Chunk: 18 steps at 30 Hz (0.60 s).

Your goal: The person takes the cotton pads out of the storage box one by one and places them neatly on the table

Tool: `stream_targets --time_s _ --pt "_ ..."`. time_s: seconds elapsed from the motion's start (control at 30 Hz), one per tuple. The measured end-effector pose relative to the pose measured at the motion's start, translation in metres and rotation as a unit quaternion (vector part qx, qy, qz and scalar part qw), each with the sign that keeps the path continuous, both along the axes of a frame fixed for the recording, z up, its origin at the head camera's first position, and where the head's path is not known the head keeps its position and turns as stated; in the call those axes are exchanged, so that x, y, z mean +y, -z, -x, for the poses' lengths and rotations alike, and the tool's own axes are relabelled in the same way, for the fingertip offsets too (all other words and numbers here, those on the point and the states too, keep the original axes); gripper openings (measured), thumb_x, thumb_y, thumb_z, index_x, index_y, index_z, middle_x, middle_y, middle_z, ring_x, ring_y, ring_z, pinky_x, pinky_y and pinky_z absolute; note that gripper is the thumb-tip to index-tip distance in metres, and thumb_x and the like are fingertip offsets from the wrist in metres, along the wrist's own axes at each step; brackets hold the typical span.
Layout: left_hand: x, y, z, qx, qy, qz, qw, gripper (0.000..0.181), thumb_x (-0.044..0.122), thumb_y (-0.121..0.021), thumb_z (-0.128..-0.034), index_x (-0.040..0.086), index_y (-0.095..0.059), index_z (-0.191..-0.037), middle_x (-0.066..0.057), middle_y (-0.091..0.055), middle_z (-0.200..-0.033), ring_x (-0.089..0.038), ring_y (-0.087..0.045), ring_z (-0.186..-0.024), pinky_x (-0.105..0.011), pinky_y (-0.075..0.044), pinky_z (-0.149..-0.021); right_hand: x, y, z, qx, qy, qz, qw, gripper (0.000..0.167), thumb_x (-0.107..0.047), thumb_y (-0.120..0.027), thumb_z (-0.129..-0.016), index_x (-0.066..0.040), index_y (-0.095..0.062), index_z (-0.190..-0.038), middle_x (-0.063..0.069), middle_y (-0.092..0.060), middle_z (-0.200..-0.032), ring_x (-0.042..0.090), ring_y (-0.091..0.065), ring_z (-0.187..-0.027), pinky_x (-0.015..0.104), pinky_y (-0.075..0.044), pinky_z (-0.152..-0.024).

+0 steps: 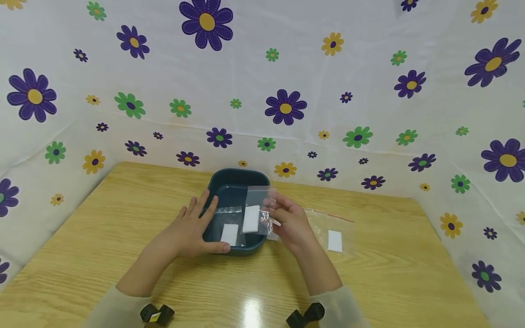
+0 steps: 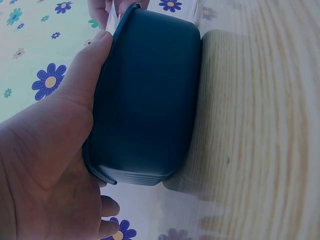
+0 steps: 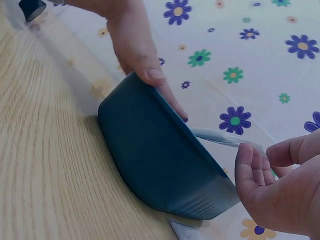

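A dark teal plastic bin (image 1: 239, 251) stands on the table. My left hand (image 1: 186, 232) rests on its left side, fingers spread and fairly straight, thumb (image 2: 85, 70) along the near rim. Over the bin's right part, my right hand (image 1: 293, 225) pinches a clear zip bag (image 1: 257, 197) with a white rectangular piece (image 1: 251, 219) inside. The right wrist view shows this bag (image 3: 225, 137) edge-on above the rim. Inside the bin lies another clear bag (image 1: 229, 212) with a white piece (image 1: 229, 234).
On the wooden table (image 1: 393, 255), right of the bin, lies a clear bag with a red seal line (image 1: 346, 223) and a white piece (image 1: 335, 241), partly behind my right forearm. A flower-printed cloth (image 1: 246, 82) hangs behind and at both sides.
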<state>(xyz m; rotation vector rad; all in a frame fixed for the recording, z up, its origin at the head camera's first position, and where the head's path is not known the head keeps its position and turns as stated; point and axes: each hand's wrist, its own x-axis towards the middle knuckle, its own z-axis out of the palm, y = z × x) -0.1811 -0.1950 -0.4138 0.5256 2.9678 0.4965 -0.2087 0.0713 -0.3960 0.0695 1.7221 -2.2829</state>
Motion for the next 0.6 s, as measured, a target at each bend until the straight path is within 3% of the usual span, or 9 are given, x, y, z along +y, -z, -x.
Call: stream_targets --time_s 0.37,0.6 --pt "-0.002 0.002 0.000 0.007 0.000 0.002 1.0000 0.128 0.086 -0.060 -0.0712 0.006 -0.013 -0.160 -0.022 0.002 -0.166 -0.054 -0.006 -0.148 -0.068 -0.012 -0.117 0.015 -0.003 -0.001 -0.002 0.028 0.020 0.9994 0.043 0.004 -0.055 -0.097 -0.013 -0.060 -0.137 0.010 -0.064 -0.131 0.016 -0.067 -0.108 0.027 -0.057 -0.084" --pt "-0.001 0.002 0.000 0.001 -0.003 0.005 1.0000 0.132 0.092 -0.054 -0.0681 0.007 -0.012 -0.160 -0.021 0.003 -0.167 -0.055 -0.007 -0.148 -0.069 -0.013 -0.116 0.030 -0.004 0.001 -0.007 0.032 0.030 0.9990 0.047 0.002 -0.055 -0.098 -0.011 -0.054 -0.143 0.015 -0.055 -0.143 0.015 -0.066 -0.111 0.026 -0.057 -0.088"
